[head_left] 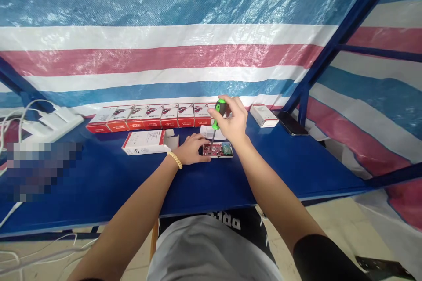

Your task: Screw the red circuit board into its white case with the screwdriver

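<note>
A small device with a red circuit board in a white casing lies on the blue table. My left hand, with a yellow band at the wrist, grips the device's left end between thumb and fingers. In my right hand is a green and black screwdriver, held upright by its handle. The screwdriver's tip points down at the left part of the board; whether it sits on a screw is too small to tell. Behind the board lies a white paper, partly hidden by my right hand.
Several red and white boxes stand in a row at the back. An opened box lies left of my left hand. At the back right are a white box and a black phone. A white power strip with cables is far left.
</note>
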A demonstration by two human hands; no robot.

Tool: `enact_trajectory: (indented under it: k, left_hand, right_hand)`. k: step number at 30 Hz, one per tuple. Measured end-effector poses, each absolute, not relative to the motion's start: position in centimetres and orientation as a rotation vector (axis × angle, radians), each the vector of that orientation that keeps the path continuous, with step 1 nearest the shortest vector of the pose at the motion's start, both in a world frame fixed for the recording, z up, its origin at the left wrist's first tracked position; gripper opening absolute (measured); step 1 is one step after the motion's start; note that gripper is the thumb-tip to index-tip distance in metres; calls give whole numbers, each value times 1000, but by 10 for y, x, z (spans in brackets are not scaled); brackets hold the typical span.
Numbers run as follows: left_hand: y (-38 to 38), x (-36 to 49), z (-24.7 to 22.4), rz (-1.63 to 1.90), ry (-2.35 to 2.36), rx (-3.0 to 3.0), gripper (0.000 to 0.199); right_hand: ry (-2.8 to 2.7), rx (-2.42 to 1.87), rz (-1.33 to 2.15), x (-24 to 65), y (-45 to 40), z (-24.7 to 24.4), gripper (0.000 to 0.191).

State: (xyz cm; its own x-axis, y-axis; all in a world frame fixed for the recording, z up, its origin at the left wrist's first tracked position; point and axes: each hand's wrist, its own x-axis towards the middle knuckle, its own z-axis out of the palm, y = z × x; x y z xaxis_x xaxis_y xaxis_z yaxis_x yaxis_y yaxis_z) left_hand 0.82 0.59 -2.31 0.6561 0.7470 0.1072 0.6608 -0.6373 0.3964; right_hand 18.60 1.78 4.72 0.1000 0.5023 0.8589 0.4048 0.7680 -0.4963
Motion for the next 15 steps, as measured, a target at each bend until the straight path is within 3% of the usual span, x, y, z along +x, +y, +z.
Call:
enact_trajectory:
  k: [4,9,15]
  left_hand:
    - [5,8,-22,372,1137,2510,66]
    - [4,6,-16,426,1250,2453,88]
    - [1,1,-9,410,1329,2519,84]
  right_hand:
    - [-1620,-690,322,194,22,48,39]
    - [-1748,-492,745,204,26,50,47]
    - [-1612,-545,530,200,25,48,40]
